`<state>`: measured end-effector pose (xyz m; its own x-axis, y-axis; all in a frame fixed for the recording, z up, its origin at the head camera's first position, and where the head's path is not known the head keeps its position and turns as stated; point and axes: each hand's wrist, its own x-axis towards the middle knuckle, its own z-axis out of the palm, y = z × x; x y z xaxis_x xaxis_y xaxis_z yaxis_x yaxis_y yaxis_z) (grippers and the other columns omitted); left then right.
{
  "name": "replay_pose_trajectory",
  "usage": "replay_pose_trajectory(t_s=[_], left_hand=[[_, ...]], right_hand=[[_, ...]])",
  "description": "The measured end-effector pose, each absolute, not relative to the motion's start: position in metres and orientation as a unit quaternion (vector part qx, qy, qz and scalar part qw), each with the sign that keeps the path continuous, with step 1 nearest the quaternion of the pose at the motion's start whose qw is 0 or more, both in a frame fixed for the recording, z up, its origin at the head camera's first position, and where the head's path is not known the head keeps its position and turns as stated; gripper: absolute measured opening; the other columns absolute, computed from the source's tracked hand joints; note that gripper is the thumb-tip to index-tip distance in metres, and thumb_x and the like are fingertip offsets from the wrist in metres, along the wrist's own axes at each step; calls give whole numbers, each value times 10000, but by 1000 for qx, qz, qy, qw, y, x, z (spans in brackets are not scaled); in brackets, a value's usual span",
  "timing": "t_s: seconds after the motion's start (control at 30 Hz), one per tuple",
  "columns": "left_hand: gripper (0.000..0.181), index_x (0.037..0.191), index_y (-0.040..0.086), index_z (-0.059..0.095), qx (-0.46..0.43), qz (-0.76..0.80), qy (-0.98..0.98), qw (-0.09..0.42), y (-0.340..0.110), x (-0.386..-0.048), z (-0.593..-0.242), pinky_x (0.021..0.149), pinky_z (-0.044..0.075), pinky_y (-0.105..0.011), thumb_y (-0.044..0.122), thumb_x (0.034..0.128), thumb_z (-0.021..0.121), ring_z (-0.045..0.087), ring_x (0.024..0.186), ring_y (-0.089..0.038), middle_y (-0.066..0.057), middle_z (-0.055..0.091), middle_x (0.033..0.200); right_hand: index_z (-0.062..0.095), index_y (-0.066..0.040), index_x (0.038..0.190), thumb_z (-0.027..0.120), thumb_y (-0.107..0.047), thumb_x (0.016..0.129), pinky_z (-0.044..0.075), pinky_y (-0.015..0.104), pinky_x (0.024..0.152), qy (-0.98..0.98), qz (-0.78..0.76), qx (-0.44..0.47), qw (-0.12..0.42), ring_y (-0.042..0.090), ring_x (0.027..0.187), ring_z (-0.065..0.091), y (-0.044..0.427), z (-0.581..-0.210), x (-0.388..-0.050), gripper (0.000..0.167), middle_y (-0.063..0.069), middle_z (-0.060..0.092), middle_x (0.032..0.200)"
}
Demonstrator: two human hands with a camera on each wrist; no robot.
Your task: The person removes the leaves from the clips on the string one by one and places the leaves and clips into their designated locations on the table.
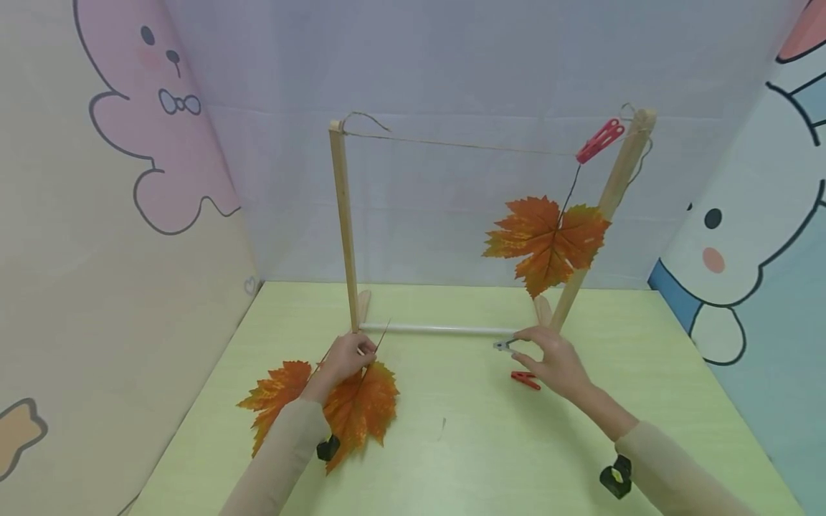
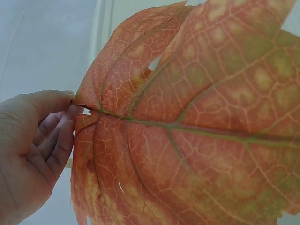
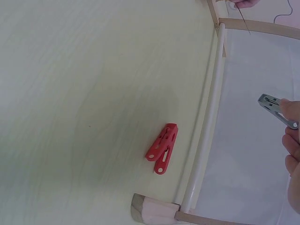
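Observation:
In the head view my left hand (image 1: 348, 356) pinches the thin stem of an orange maple leaf (image 1: 368, 405). Close up, the left wrist view shows the leaf (image 2: 197, 126) spread beyond thumb and fingers. A second orange leaf (image 1: 280, 394) lies partly hidden by the left forearm. My right hand (image 1: 556, 362) pinches a grey clothespin (image 1: 503, 345) between thumb and finger, raised above the table; the right wrist view shows this clothespin (image 3: 276, 108) too. Below it, a red clothespin (image 3: 162, 147) lies on the table. Another red clothespin (image 1: 600, 141) holds a leaf (image 1: 548, 240) by its stem on the twine.
A wooden frame stands on the pale table (image 1: 452, 459). Twine (image 1: 452, 145) runs between its left post (image 1: 344, 222) and right post (image 1: 619, 172), and a white bar (image 1: 445, 330) joins them low down. Cartoon-printed cloth walls enclose the table at the sides.

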<state>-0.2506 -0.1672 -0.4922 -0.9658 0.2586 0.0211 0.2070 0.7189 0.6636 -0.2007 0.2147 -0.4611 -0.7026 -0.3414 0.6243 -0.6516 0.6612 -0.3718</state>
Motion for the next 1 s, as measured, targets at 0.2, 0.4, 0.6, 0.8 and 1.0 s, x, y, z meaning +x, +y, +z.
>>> replay_pose_trajectory(t_s=[0.2, 0.4, 0.6, 0.8, 1.0], left_hand=[[78, 849, 7, 688, 123, 352, 927, 39, -169, -246, -497, 559, 457, -270, 49, 788, 663, 564, 649, -124, 8, 601, 734], [86, 862, 16, 687, 112, 367, 922, 53, -169, -244, -504, 530, 438, -261, 53, 794, 649, 560, 617, -103, 9, 628, 721], [92, 873, 42, 687, 93, 374, 920, 70, -168, -244, -512, 517, 431, -257, 73, 801, 639, 555, 605, -94, 18, 625, 724], [97, 879, 47, 686, 112, 370, 920, 67, -165, -240, -522, 525, 447, -259, 73, 808, 625, 559, 624, -106, 6, 635, 749], [82, 865, 51, 689, 116, 367, 922, 49, -160, -238, -529, 545, 459, -274, 69, 816, 626, 565, 642, -121, -3, 640, 756]], right_hand=[[660, -20, 920, 813, -50, 607, 488, 379, 693, -881, 289, 271, 259, 192, 827, 597, 216, -473, -195, 350, 48, 666, 870], [652, -12, 917, 808, -31, 604, 499, 382, 664, -879, 294, 267, 263, 192, 801, 606, 217, -482, -190, 350, 50, 659, 872], [655, -20, 912, 810, -29, 604, 489, 350, 656, -882, 297, 256, 260, 176, 802, 593, 220, -489, -189, 345, 34, 656, 862], [659, -19, 895, 822, -52, 592, 502, 366, 644, -886, 300, 250, 250, 184, 792, 609, 219, -497, -186, 345, 44, 659, 848], [659, -14, 886, 815, -58, 602, 506, 366, 633, -884, 300, 249, 258, 178, 768, 618, 219, -503, -183, 327, 53, 663, 835]])
